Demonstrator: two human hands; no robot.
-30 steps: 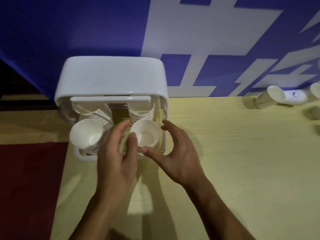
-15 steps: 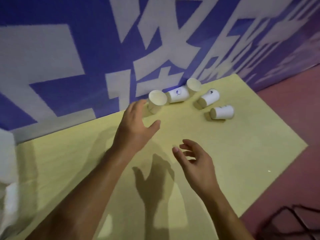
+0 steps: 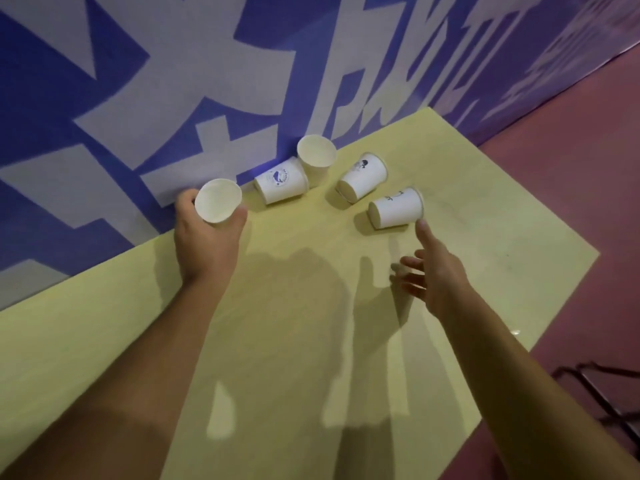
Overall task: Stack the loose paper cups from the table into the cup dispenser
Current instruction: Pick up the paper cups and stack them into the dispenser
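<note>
Collection judged barely begun: gripping one cup (image 3: 217,200) in curled left hand (image 3: 207,244); holding spread, empty right hand (image 3: 440,275) just beside nearest cup (image 3: 396,207) of four lying on table (image 3: 311,341); dispenser unseen.

Five paper cups (image 3: 218,200) (image 3: 281,185) (image 3: 317,157) (image 3: 363,178) (image 3: 396,207), two hands (image 3: 206,237) (image 3: 436,275), one yellow table (image 3: 485,202).

Left hand (image 3: 207,237) curls its fingers round a paper cup (image 3: 218,200), right hand (image 3: 436,275) stretched forward with fingers spread
</note>
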